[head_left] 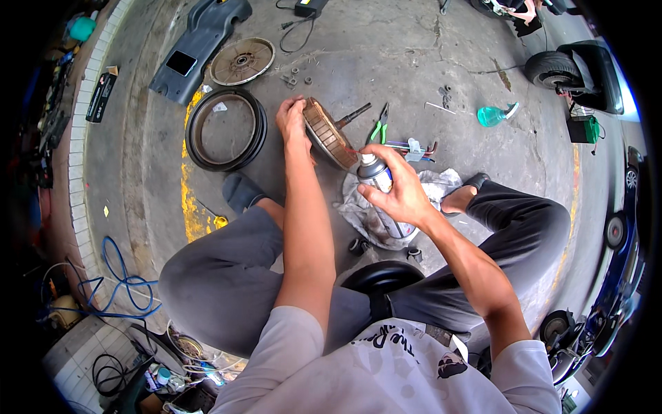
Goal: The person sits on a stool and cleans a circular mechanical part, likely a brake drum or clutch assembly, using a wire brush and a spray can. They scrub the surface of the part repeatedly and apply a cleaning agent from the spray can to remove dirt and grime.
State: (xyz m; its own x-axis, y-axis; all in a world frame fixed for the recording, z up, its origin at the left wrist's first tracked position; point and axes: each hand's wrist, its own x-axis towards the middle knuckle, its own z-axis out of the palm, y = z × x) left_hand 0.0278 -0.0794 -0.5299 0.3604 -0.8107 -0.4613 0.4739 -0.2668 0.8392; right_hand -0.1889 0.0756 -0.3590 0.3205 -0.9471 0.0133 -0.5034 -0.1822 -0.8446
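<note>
Between the two hands: round brown hub (327, 134), tilted on its edge, its shaft (355, 114) pointing up and away to the right of the left fingers. Left hand (294, 124): fingers wrapped over the hub's upper left rim, steadying it. Right hand (405, 196): grasping a spray can (386, 207), thumb along the near side, index finger on top at the nozzle (368, 159). Nozzle sits just beside the hub's lower right edge; whether it is pressed down, cannot tell.

Just beyond the right fingertips: green-handled pliers (380, 127) and a bundle of hex keys (429, 153). Beneath the right hand: crumpled pale cloth (441, 183). Farther out to the right of these fingers: bottle with teal liquid (491, 116).

Left of the left fingers: black tyre (258, 141), lying flat. Beyond it, farther from the same fingers: flat round metal cover (231, 63), near a dark grey plastic panel (219, 15).
</note>
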